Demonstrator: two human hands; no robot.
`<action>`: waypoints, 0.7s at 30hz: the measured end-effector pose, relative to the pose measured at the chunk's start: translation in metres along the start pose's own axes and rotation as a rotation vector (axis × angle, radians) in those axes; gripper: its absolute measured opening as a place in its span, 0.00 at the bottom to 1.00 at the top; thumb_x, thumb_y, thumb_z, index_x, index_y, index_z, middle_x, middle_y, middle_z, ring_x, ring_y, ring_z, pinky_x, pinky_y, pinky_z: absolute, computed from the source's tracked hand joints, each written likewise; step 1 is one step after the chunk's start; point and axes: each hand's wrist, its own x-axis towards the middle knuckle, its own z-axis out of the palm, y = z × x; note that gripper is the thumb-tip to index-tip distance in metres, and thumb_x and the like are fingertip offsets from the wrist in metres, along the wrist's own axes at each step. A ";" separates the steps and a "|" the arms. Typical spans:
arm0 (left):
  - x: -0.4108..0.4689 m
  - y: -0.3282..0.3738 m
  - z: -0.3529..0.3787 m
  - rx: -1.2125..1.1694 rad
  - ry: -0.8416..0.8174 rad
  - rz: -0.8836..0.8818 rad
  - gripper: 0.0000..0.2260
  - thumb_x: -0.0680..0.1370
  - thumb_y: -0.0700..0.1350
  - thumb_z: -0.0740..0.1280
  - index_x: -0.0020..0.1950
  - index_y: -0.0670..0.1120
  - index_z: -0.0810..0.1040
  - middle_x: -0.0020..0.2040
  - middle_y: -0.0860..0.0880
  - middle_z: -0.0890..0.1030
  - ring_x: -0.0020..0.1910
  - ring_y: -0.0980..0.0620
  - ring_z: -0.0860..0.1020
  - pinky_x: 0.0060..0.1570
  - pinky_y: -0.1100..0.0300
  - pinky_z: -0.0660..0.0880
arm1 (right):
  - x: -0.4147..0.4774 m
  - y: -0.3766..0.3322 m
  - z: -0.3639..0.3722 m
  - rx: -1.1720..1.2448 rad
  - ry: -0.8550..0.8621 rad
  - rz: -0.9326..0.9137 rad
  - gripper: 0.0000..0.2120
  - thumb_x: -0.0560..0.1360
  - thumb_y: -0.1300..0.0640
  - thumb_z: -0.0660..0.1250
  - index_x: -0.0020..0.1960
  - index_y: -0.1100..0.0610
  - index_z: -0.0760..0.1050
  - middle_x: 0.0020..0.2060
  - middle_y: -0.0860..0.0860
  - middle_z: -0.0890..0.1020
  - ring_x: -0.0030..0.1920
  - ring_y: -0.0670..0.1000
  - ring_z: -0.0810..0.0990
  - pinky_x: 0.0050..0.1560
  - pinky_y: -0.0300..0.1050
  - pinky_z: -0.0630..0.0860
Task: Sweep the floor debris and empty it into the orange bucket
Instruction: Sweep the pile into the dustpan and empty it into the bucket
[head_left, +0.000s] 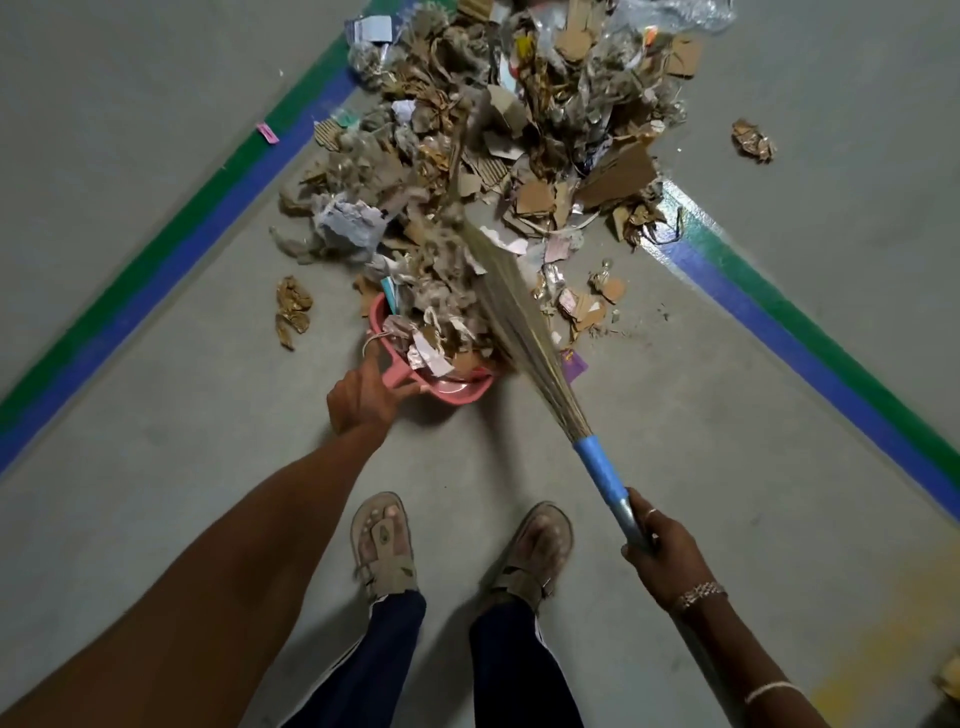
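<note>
A large heap of debris (519, 135), torn cardboard, crumpled paper and plastic, covers the grey floor ahead of me. A pink dustpan (457, 387) lies at the heap's near edge, piled with scraps. My left hand (363, 397) grips the dustpan's pink handle. My right hand (657, 558) grips the blue-wrapped handle of a grass broom (524, 332). The broom's bristles slant up and left across the dustpan's mouth into the debris and are blurred. No orange bucket shows in this view.
Blue and green floor stripes (223, 218) run diagonally on the left, and another pair (789, 322) on the right. Loose crumpled scraps lie apart at the left (292, 309) and the far right (752, 139). My sandalled feet (384, 545) stand just behind the dustpan.
</note>
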 end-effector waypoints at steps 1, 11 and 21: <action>-0.005 -0.001 -0.007 0.010 0.002 0.010 0.49 0.64 0.79 0.65 0.78 0.54 0.60 0.56 0.42 0.82 0.50 0.40 0.81 0.47 0.51 0.77 | -0.010 -0.003 -0.003 0.071 0.014 0.021 0.34 0.68 0.70 0.70 0.70 0.47 0.72 0.50 0.43 0.80 0.48 0.46 0.79 0.45 0.34 0.72; -0.071 -0.010 -0.152 -0.105 -0.015 0.045 0.47 0.65 0.76 0.68 0.78 0.60 0.57 0.52 0.44 0.84 0.47 0.42 0.83 0.42 0.55 0.78 | -0.136 -0.085 -0.065 0.186 0.147 0.054 0.29 0.63 0.58 0.67 0.61 0.36 0.75 0.35 0.42 0.80 0.34 0.46 0.76 0.37 0.43 0.73; -0.154 -0.042 -0.323 -0.386 0.054 -0.054 0.43 0.66 0.76 0.69 0.75 0.63 0.60 0.58 0.47 0.83 0.53 0.39 0.82 0.50 0.49 0.80 | -0.256 -0.229 -0.104 0.116 0.174 -0.176 0.21 0.73 0.58 0.76 0.63 0.47 0.78 0.39 0.45 0.84 0.32 0.39 0.76 0.35 0.36 0.72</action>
